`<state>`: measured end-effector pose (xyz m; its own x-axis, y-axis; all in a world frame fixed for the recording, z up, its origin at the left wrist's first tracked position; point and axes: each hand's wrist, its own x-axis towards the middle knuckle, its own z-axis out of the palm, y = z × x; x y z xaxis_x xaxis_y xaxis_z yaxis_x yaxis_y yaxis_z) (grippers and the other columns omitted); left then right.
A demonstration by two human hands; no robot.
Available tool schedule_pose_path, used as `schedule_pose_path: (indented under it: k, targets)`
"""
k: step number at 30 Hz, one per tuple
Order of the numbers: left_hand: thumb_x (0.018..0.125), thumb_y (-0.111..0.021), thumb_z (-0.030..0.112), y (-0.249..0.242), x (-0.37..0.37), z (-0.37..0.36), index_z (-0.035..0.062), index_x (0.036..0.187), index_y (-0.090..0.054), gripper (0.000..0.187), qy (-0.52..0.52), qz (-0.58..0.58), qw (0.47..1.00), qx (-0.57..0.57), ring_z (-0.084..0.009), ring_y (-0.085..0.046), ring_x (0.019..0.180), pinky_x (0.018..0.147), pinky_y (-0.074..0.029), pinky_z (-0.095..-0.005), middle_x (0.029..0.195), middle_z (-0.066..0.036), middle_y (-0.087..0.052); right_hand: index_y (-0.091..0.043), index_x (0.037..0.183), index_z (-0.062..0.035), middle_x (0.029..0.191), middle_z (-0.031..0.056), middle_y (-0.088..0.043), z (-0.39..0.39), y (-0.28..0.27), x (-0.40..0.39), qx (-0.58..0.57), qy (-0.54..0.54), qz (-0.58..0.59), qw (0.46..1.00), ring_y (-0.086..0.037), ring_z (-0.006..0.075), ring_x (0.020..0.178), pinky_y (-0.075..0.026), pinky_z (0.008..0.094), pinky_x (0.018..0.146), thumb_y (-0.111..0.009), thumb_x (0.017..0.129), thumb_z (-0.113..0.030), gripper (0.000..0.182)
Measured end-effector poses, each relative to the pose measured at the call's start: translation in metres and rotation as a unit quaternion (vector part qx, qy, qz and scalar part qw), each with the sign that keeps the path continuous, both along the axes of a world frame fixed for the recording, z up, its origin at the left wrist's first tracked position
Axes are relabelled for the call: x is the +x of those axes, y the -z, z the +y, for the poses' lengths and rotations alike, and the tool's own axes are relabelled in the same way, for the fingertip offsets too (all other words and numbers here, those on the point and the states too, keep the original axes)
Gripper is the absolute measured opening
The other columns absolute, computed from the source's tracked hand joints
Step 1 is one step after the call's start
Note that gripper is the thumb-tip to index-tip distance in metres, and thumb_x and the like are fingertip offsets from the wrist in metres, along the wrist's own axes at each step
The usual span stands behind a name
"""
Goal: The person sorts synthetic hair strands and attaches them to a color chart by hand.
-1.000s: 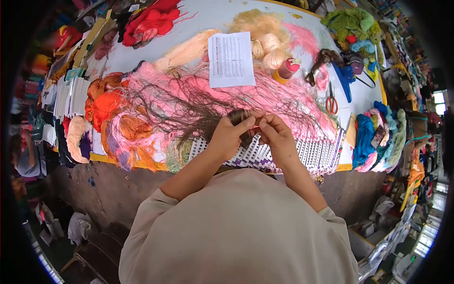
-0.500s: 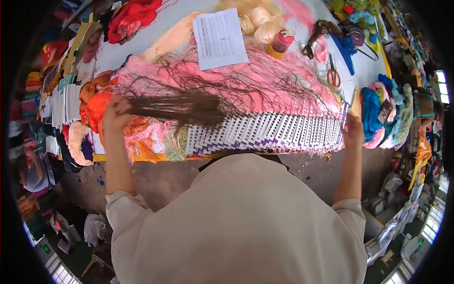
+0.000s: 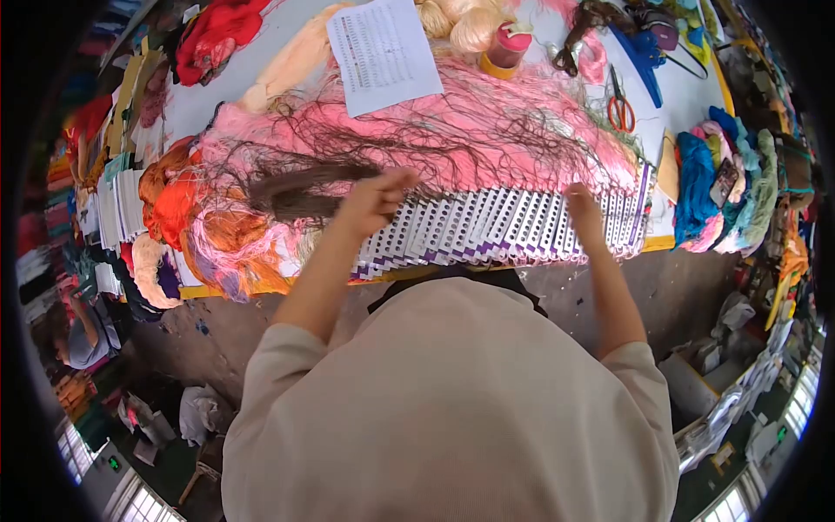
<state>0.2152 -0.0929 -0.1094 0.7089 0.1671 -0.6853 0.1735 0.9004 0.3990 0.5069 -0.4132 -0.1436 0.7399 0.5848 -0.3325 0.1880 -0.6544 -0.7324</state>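
Cluttered craft workshop, one long white table [image 3: 557, 52] heaped with coloured fibre, more bundles stacked on both sides and the floor below littered. Across the table's middle lies a wide mat of pink strands [image 3: 487, 122] with dark hairs tangled through it. Along the near edge sits a row of white sample cards [image 3: 487, 230], overlapped like shingles, probably so each card's holes stay reachable. The left hand [image 3: 376, 202] is closed, pinching one end of a brown hair bundle [image 3: 300, 193] that stretches away toward the table's left end, lying over the pink and orange fibre; held out flat like that it looks kept taut and clear of the tangle. The right hand [image 3: 584, 211] rests on the cards toward the right end of the row, fingers down on them, likely steadying them; whether it grips anything I cannot tell. A printed sheet [image 3: 383, 52] lies on the far side on top of the pink mat, face up and readable from the seat. Beyond it a pink-capped bottle [image 3: 504, 45], and red-handled scissors [image 3: 619, 103] near the far right corner. Blue and green yarn bundles [image 3: 722, 187] pile at the right edge, orange fibre [image 3: 178, 196] at the left edge, red fibre [image 3: 213, 35] at the far left corner.
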Motion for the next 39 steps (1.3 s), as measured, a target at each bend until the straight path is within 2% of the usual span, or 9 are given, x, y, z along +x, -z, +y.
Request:
schedule_pose_path:
  k: [3, 12, 14, 19, 22, 24, 27, 37, 39]
  targets:
    - [0.086, -0.064, 0.015, 0.040, 0.053, -0.053, 0.0003, 0.094, -0.067, 0.018, 0.146, 0.130, 0.968, 0.155, -0.0047, -0.041, 0.049, 0.041, -0.028, -0.0186, 0.086, -0.006, -0.069, -0.058, 0.103, -0.0135, 0.074, 0.0169, -0.065, 0.051, 0.014, -0.060, -0.019, -0.094, -0.018, 0.995, -0.064, 0.0367, 0.068, -0.048, 0.0455, 0.061, -0.057, 0.093, -0.026, 0.016]
    - [0.076, -0.069, 0.017, 0.090, 0.090, -0.097, -0.0029, 0.082, -0.066, 0.021, 0.295, 0.200, 0.854, 0.380, -0.0180, -0.063, 0.053, 0.048, -0.047, -0.0326, 0.071, -0.010, -0.068, -0.055, 0.103, -0.0112, 0.079, 0.0165, -0.065, 0.091, 0.052, -0.081, 0.056, -0.152, 0.069, 0.984, -0.064, 0.0372, 0.075, -0.048, 0.0440, 0.064, -0.054, 0.094, -0.025, 0.017]
    - [0.077, -0.069, 0.018, 0.106, 0.085, -0.102, -0.0029, 0.080, -0.065, 0.022, 0.254, 0.232, 0.695, 0.632, -0.0205, -0.063, 0.053, 0.051, -0.049, -0.0339, 0.069, -0.012, -0.066, -0.054, 0.103, -0.0109, 0.078, 0.0160, -0.065, 0.089, 0.048, -0.079, 0.007, -0.168, 0.103, 0.980, -0.064, 0.0368, 0.075, -0.048, 0.0439, 0.065, -0.053, 0.094, -0.024, 0.016]
    - [0.076, -0.071, 0.018, 0.100, 0.086, -0.100, -0.0013, 0.080, -0.065, 0.021, 0.283, 0.175, 0.695, 0.637, -0.0206, -0.065, 0.057, 0.052, -0.049, -0.0337, 0.068, -0.012, -0.065, -0.054, 0.103, -0.0116, 0.079, 0.0159, -0.065, 0.089, 0.045, -0.077, 0.029, -0.165, 0.120, 0.978, -0.064, 0.0368, 0.075, -0.048, 0.0444, 0.066, -0.053, 0.094, -0.025, 0.016]
    - [0.080, -0.070, 0.019, 0.089, 0.090, -0.097, 0.0027, 0.085, -0.065, 0.018, 0.288, 0.198, 0.782, 0.515, -0.0160, -0.056, 0.048, 0.047, -0.045, -0.0315, 0.062, -0.007, -0.060, -0.054, 0.103, -0.0117, 0.079, 0.0161, -0.065, 0.091, 0.047, -0.075, 0.003, -0.178, 0.130, 0.975, -0.064, 0.0374, 0.076, -0.048, 0.0453, 0.067, -0.053, 0.094, -0.024, 0.016]
    - [0.086, -0.066, 0.017, 0.083, 0.090, -0.097, 0.0052, 0.091, -0.063, 0.013, 0.158, 0.214, 0.945, 0.191, -0.0100, -0.041, 0.041, 0.041, -0.034, -0.0273, 0.057, 0.000, -0.051, -0.053, 0.103, -0.0117, 0.079, 0.0159, -0.065, 0.091, 0.052, -0.076, 0.020, -0.184, 0.116, 0.976, -0.064, 0.0384, 0.077, -0.048, 0.0462, 0.068, -0.054, 0.093, -0.023, 0.016]
    - [0.090, -0.062, 0.015, 0.083, 0.087, -0.093, 0.0064, 0.092, -0.060, 0.009, 0.177, 0.131, 0.968, 0.119, -0.0069, -0.034, 0.041, 0.040, -0.025, -0.0247, 0.056, 0.004, -0.044, -0.052, 0.103, -0.0122, 0.078, 0.0165, -0.065, 0.096, 0.038, -0.072, 0.004, -0.171, 0.133, 0.976, -0.064, 0.0387, 0.078, -0.048, 0.0466, 0.068, -0.055, 0.092, -0.022, 0.015]
    - [0.089, -0.059, 0.013, 0.095, 0.088, -0.088, 0.0027, 0.089, -0.062, 0.011, 0.240, 0.123, 0.938, 0.217, -0.0078, -0.040, 0.042, 0.041, -0.028, -0.0250, 0.057, 0.002, -0.049, -0.052, 0.102, -0.0095, 0.072, 0.0125, -0.064, 0.098, 0.051, -0.070, -0.004, -0.157, 0.247, 0.956, -0.066, 0.0263, 0.070, -0.049, 0.0385, 0.064, -0.055, 0.092, -0.020, 0.014]
    - [0.088, -0.059, 0.015, 0.106, 0.078, -0.083, 0.0011, 0.086, -0.062, 0.015, 0.230, 0.161, 0.831, 0.481, -0.0091, -0.046, 0.046, 0.044, -0.035, -0.0258, 0.060, -0.001, -0.056, -0.053, 0.101, -0.0078, 0.070, 0.0096, -0.064, 0.096, 0.054, -0.071, 0.019, -0.133, 0.276, 0.952, -0.065, 0.0195, 0.066, -0.049, 0.0335, 0.062, -0.054, 0.092, -0.019, 0.014]
